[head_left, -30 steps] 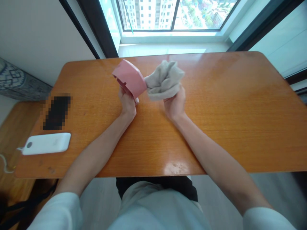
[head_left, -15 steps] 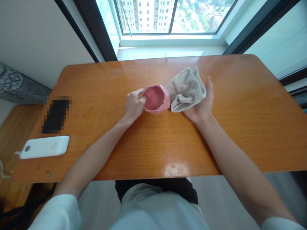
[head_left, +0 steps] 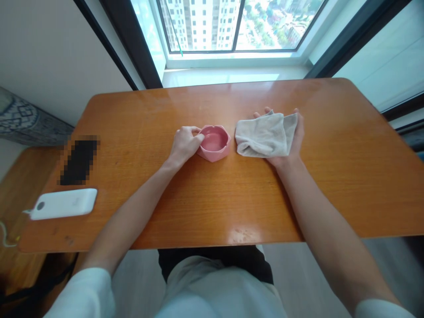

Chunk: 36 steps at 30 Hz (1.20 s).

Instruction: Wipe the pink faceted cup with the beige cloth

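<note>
Your curled left hand (head_left: 183, 145) could tip the pink ceramic dish (head_left: 215, 151) if it presses; right of the dish, your open right hand (head_left: 296, 141) could let the grey cloth (head_left: 265, 136) slide off.

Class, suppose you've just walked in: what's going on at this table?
A person has both hands on an orange wooden table. Their left hand is curled against the rim of an upright pink faceted ceramic dish. Their right hand lies open beneath a folded grey-beige cloth, with fingertips showing past it. The dish and cloth sit side by side, apart. Farther left lie a pixelated black phone and a white power bank.
</note>
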Available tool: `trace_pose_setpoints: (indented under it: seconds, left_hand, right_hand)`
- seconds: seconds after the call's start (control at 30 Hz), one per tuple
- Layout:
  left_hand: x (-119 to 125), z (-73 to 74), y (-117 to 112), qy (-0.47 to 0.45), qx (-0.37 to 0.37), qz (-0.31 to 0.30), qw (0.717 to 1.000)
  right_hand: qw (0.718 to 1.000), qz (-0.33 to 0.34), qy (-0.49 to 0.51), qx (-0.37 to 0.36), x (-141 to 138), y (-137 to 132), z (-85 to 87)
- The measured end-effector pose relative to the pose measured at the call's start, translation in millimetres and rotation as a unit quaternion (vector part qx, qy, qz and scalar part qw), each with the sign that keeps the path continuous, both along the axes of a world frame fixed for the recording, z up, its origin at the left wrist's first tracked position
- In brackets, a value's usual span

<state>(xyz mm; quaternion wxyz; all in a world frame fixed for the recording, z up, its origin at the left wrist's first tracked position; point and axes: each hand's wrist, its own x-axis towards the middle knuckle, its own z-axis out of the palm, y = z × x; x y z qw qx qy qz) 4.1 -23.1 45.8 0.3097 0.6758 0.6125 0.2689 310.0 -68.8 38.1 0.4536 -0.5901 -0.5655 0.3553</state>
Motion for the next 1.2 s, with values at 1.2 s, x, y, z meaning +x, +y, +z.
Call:
trace_pose_setpoints:
  seconds: [1.2]
  left_hand:
    - [-73, -12.0, -113, -0.013, 0.048, -0.106, 0.993]
  right_hand:
    - [0.936, 0.115, -0.332, 0.011, -33, -70, 9.6]
